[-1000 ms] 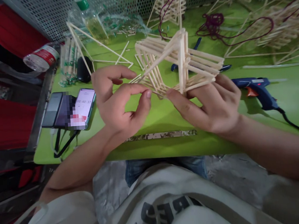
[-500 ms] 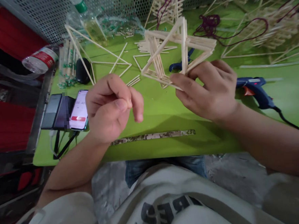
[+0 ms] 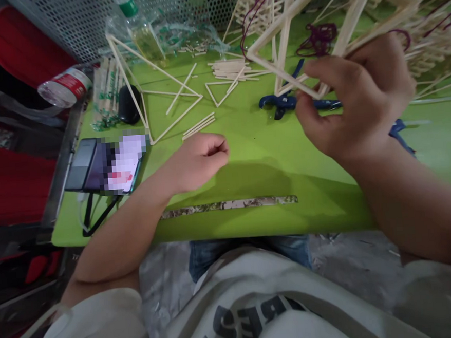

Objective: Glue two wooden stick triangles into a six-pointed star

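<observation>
My right hand holds up a frame of pale wooden sticks, thumb and fingers pinching its lower edge above the table. The top of this frame runs out of view. My left hand is curled closed low over the green table; its fingertips are hidden, so I cannot tell whether anything is in them. Just beyond it lie several loose sticks. A small stick triangle and a larger stick frame are farther back. Under the held frame lies a dark blue cutter-like tool.
A patterned flat strip lies near the table's front edge. A phone and a power bank are at left. A blue glue gun sits partly behind my right wrist. Bottles, purple string and more stick structures stand at the back.
My right hand has lifted the stick frame up and to the right, nearer to the camera. My left hand has moved right and turned, its fingers now curled in.
</observation>
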`<state>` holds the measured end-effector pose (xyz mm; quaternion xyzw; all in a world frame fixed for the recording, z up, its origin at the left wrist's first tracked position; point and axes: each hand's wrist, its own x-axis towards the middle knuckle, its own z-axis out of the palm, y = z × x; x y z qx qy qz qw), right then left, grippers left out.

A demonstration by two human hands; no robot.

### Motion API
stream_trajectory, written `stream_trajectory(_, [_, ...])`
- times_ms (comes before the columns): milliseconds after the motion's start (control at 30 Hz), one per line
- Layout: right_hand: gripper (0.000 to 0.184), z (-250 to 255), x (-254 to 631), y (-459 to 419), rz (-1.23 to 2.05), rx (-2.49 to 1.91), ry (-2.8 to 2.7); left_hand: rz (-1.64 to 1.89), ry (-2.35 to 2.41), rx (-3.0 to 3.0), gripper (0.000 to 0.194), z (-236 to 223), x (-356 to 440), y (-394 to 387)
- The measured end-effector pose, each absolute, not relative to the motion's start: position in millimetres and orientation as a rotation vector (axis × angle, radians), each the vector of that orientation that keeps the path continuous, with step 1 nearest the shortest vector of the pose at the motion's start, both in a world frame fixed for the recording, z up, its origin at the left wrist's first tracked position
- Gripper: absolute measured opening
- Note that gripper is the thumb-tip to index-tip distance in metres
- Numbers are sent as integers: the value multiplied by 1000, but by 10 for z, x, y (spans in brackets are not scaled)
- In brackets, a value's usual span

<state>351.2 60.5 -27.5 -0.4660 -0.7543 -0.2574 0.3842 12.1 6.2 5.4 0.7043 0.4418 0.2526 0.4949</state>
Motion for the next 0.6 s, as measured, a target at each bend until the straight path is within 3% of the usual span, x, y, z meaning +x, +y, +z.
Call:
stream_trajectory(67, [40, -258, 3510, 571, -595, -1154, -1914, 732, 1172, 1801, 14, -46, 134, 56])
stream_trajectory(200, [36, -213, 3432, 446, -470, -1082, -1946, 1042, 1081, 1746, 69, -268, 203, 57])
stream_trajectory(367, [30, -237, 3254, 280, -335, -1117, -2014, 1244, 900, 1650, 87, -410, 343, 98])
stream_trajectory(433, [29, -269, 3216, 241, -334, -1132, -2020, 1327, 822, 1595, 82, -400, 389, 107])
stream_trajectory(533, [29, -298, 3230, 242, -324, -1086, -1976, 1325, 757, 1492, 35, -314, 416, 96])
stream_trajectory(567, [30, -299, 3249, 259, -315, -1062, -1957, 1323, 758, 1461, 24, -273, 413, 89])
stream_trajectory(600, [31, -296, 3271, 284, -302, -1047, -1947, 1343, 760, 1433, 25, -230, 404, 84])
